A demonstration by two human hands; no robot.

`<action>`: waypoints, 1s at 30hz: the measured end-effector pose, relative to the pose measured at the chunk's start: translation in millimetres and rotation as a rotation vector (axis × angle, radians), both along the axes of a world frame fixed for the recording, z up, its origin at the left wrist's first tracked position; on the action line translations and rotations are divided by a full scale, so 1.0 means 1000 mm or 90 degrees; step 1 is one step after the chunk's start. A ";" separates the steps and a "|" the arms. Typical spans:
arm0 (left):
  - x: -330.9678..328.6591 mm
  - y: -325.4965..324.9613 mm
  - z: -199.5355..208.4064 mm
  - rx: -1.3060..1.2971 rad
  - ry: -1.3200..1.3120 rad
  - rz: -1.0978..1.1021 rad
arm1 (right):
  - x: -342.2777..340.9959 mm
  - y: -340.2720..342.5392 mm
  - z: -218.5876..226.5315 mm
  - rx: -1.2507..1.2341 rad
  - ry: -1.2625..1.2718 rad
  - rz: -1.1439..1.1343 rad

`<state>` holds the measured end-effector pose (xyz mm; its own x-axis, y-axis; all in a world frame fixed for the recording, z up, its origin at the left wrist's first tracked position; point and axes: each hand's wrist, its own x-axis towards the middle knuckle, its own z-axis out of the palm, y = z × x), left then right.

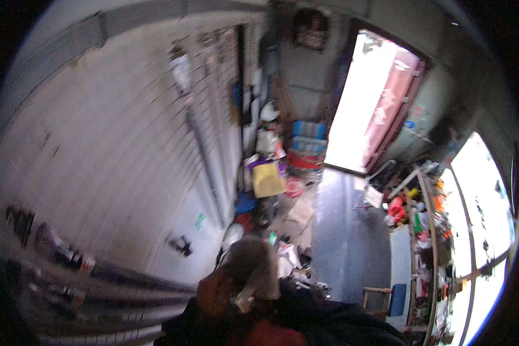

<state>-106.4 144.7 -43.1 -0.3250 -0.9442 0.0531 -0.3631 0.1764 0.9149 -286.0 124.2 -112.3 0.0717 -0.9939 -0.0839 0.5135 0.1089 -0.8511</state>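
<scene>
At the lower edge, close to my body, a rounded brown-grey shape [251,259] stands out, dim and smeared. What I take for my left hand [214,291], reddish brown, lies against its left side at the end of a dark sleeve. A small pale piece [245,298] shows between them. My right sleeve [340,320], also dark, reaches in from the lower right toward the same spot. I cannot make out my right hand apart from the brown-grey shape. Blur hides the fingers of both hands. Something red [274,334] shows below.
A pale ribbed wall [98,150] fills the left. Piled goods, with a yellow piece [269,180] and a blue-and-white stack [308,136], crowd the far corner. A bright doorway [352,104] lies beyond grey floor [343,230]. A cluttered shelf [424,254] and stool [395,300] are right.
</scene>
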 end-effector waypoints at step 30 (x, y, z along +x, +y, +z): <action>0.117 -0.142 -0.058 -0.348 -0.360 0.296 | 0.025 -0.036 -0.041 0.036 -0.015 -0.037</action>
